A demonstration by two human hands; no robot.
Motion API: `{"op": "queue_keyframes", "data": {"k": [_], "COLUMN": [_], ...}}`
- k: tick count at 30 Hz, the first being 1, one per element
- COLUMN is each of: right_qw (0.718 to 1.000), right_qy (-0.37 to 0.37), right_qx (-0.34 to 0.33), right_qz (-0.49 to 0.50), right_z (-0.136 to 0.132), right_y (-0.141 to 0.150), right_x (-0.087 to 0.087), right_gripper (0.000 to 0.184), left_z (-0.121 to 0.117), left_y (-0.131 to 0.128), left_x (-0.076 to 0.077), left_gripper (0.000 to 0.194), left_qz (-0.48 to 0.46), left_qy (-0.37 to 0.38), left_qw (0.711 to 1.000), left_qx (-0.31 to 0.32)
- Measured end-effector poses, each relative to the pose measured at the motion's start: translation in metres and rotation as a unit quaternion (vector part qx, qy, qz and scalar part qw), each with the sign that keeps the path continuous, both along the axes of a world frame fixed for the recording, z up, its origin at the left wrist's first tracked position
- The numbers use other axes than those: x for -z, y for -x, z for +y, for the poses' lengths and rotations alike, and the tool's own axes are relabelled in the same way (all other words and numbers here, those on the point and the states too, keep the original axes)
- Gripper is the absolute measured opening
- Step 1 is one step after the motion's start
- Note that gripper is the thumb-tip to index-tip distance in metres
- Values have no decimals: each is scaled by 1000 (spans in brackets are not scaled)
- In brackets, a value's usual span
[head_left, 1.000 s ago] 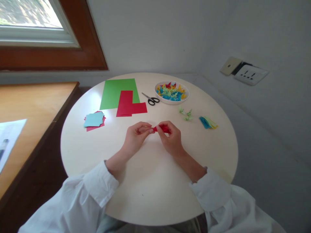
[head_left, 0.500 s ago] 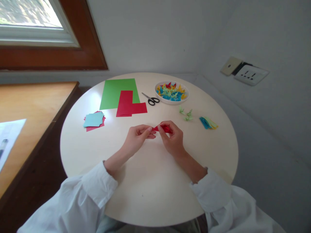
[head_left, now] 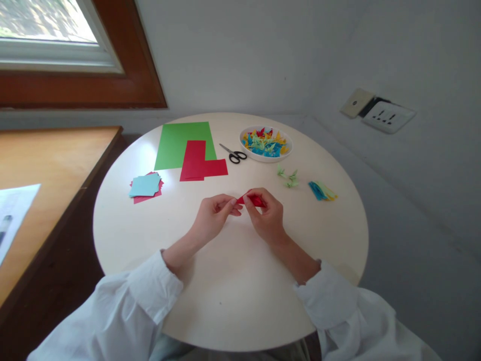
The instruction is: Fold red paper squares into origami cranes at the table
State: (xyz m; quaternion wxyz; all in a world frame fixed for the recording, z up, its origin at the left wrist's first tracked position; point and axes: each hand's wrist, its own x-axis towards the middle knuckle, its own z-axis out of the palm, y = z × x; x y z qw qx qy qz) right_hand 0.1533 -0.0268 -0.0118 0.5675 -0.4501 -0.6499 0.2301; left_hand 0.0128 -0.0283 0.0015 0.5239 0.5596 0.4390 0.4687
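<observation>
Between my two hands is a small folded piece of red paper (head_left: pixel 257 201), narrowing to a point on its left. My left hand (head_left: pixel 215 213) pinches that left tip between thumb and forefinger. The wider right part sits in the fingers of my right hand (head_left: pixel 266 213), whose thumb presses on the front; some of the paper is hidden behind the fingers. Both hands are just above the white round table (head_left: pixel 240 281). Beyond them lie several small pale green folded paper cranes (head_left: pixel 291 179).
A white dish (head_left: pixel 266 159) of colourful folded paper cranes stands at the back, beside black-handled scissors (head_left: pixel 235 154). Red sheets (head_left: pixel 193 160) overlap a green sheet (head_left: pixel 180 138). Small light-blue and red squares (head_left: pixel 145 185) are stacked left; folded blue and yellow strips (head_left: pixel 321 190) lie right.
My left hand has shifted very slightly to the right. Both hands keep their grip on the red paper, and everything else stays where it was.
</observation>
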Motion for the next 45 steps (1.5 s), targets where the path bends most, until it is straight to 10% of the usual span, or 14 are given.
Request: {"op": "queue_keyframes", "data": {"k": [45], "right_qw": [998], "right_qy": [-29], "right_qx": [16], "right_qz": [-45], "right_z": [0], "right_y": [3], "right_x": [-1], "right_gripper": [5], "left_z": [-3], "left_y": [-4], "left_x": [-1], "left_gripper": [17], "left_qz": [0], "left_qy": [-30], "left_qw": [999], "left_qx": [-11]}}
